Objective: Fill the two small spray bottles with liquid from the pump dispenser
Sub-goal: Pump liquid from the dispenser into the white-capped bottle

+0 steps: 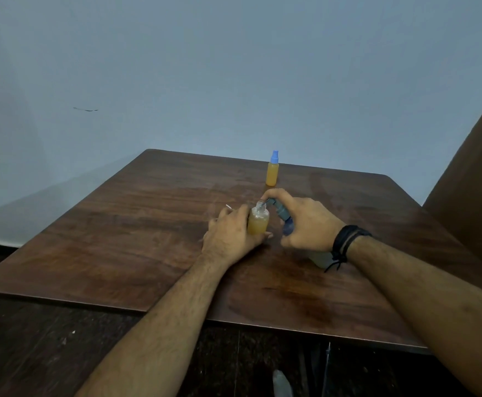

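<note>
A pale blue-grey wall (234, 67) is filling the upper half of the view, with a short dark mark on it at the left. Below it a dark wood-grain table (148, 239) is standing on a dark floor (33, 353), and a brown panel (474, 173) is rising at the right edge.

The right hand (302, 224) is curling round the dispenser (284, 216) — the forefinger is lying over the pump head, whose dark blue spout is pointing at the neck of the open bottle (258, 220). The dispenser's pale body is mostly hidden under the hand and wrist, which is wearing a black band (345, 243).

The left hand (231, 234) is gripping the open bottle from the left, upright on the table near its middle. This bottle is clear, uncapped, its threaded neck showing, and is holding amber liquid up to about the shoulder.

The capped bottle (272, 169) is standing alone farther back — amber-filled, with a light blue spray top.

No label or writing is readable on any of them.
</note>
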